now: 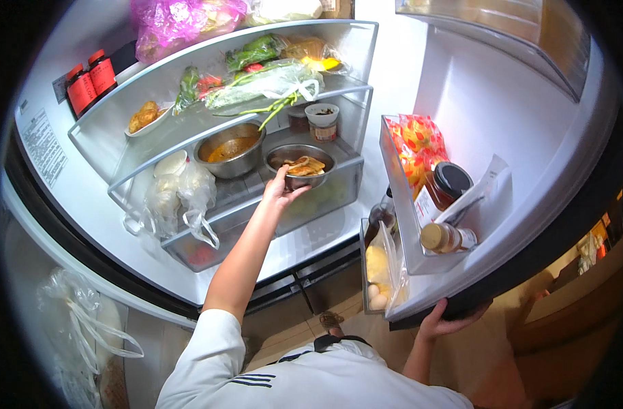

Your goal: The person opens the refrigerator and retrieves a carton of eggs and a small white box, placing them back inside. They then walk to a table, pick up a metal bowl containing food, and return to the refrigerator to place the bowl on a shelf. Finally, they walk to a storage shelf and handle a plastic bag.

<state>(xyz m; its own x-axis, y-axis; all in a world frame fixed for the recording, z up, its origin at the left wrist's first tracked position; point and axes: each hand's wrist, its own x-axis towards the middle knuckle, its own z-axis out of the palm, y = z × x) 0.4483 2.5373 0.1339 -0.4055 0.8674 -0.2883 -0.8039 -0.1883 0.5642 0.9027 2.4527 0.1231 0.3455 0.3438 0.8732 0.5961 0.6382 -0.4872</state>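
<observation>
Inside the open refrigerator, my left hand (282, 192) grips the near rim of a small stainless steel bowl (311, 182). Slices of brownish-orange food (307, 166) lie in that bowl, my thumb close to them. My right hand (441, 321) holds the bottom edge of the open refrigerator door (475, 291). Left of my bowl, a larger steel pot (232, 164) contains an orange-brown soup or sauce. Behind the bowl, a white cup (323, 113) with dark contents is stacked on a labelled jar (324, 133).
Knotted plastic bags (181, 191) sit at the shelf's left. Above, bagged green vegetables (270, 84) have stems overhanging the shelf edge, near a dish of fried food (148, 118). The door bin carries a dark-lidded jar (450, 183) and a gold-capped jar (444, 238); eggs (377, 297) lie lower.
</observation>
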